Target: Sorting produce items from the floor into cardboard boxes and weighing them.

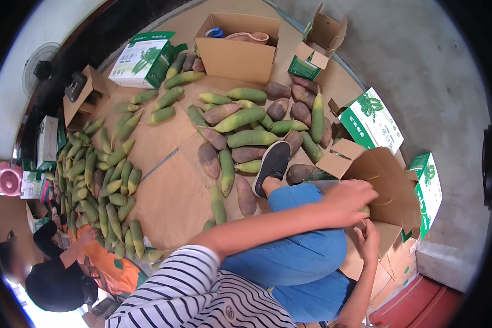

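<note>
My left hand (pixel 349 198) reaches across my blue-jeaned knee (pixel 303 240) into an open brown carton (pixel 391 180) at the right. Its fingers are closed over a pale green shoot (pixel 364 210), of which only a small part shows. Just below it, my right hand (pixel 369 239) is raised with fingers apart at the carton's near flap, holding nothing I can see. A heap of long green and purple-brown shoots (pixel 246 136) lies on cardboard sheets in front of my black shoe (pixel 272 164).
A second pile of green shoots (pixel 101 180) runs down the left, where another person in orange (pixel 101 268) crouches with a hand on it. An open brown carton (pixel 238 57) stands at the back. Green-and-white cartons (pixel 142 60) (pixel 372 121) (pixel 429 188) ring the floor. A fan (pixel 41 65) is far left.
</note>
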A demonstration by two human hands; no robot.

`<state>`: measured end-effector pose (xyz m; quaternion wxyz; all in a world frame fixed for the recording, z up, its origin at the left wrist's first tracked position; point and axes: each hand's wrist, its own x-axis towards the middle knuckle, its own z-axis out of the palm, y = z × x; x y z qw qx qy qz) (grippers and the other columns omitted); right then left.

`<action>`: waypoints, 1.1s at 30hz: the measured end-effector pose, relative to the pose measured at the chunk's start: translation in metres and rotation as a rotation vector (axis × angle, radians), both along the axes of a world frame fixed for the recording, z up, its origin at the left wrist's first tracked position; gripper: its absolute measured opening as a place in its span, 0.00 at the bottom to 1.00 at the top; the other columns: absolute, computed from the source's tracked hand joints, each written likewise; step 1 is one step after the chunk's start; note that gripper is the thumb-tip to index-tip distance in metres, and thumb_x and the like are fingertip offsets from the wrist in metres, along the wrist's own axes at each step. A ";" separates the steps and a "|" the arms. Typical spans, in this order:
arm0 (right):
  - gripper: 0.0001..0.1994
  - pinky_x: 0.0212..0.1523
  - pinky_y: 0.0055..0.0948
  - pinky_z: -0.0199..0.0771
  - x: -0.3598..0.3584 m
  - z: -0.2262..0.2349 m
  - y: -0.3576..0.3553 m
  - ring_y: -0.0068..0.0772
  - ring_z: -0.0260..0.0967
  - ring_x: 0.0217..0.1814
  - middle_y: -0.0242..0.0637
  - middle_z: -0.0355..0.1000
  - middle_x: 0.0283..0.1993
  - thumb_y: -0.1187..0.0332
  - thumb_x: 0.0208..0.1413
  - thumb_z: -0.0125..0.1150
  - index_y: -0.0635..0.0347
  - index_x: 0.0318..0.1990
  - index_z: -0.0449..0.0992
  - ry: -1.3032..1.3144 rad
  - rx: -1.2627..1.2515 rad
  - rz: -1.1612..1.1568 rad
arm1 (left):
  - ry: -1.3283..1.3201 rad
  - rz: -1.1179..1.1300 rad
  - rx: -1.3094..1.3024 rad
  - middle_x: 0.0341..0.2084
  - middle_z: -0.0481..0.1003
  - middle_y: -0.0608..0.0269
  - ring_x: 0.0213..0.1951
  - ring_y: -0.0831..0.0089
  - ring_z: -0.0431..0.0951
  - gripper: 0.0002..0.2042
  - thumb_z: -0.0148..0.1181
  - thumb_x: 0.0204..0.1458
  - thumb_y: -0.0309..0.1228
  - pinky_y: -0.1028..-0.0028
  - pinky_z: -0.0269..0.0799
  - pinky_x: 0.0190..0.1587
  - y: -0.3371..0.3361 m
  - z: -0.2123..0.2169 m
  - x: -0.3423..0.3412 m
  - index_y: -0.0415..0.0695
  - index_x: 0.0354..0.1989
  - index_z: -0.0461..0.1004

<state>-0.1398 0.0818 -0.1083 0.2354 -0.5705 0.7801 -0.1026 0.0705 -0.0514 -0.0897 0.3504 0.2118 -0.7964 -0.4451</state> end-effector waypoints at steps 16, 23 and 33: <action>0.11 0.39 0.26 0.69 -0.020 -0.012 -0.005 0.26 0.69 0.36 0.38 0.71 0.36 0.73 0.56 0.57 0.63 0.46 0.69 -0.242 0.078 -0.103 | -0.828 0.638 1.310 0.41 0.73 0.36 0.42 0.53 0.77 0.40 0.67 0.37 0.53 0.65 0.73 0.43 0.128 -0.305 0.325 0.24 0.46 0.67; 0.12 0.39 0.26 0.69 -0.014 -0.007 -0.012 0.26 0.70 0.37 0.40 0.72 0.37 0.71 0.55 0.58 0.63 0.46 0.69 -0.140 0.125 -0.079 | -0.646 0.731 1.283 0.40 0.74 0.39 0.40 0.56 0.78 0.38 0.71 0.35 0.48 0.63 0.76 0.35 0.127 -0.390 0.304 0.25 0.45 0.67; 0.15 0.42 0.34 0.71 0.016 0.050 -0.030 0.40 0.73 0.38 0.40 0.74 0.38 0.69 0.47 0.62 0.60 0.44 0.73 0.294 -0.676 0.210 | -0.070 0.940 1.113 0.41 0.73 0.64 0.37 0.77 0.74 0.26 0.66 0.47 0.38 0.79 0.68 0.30 0.050 -0.200 0.275 0.42 0.54 0.66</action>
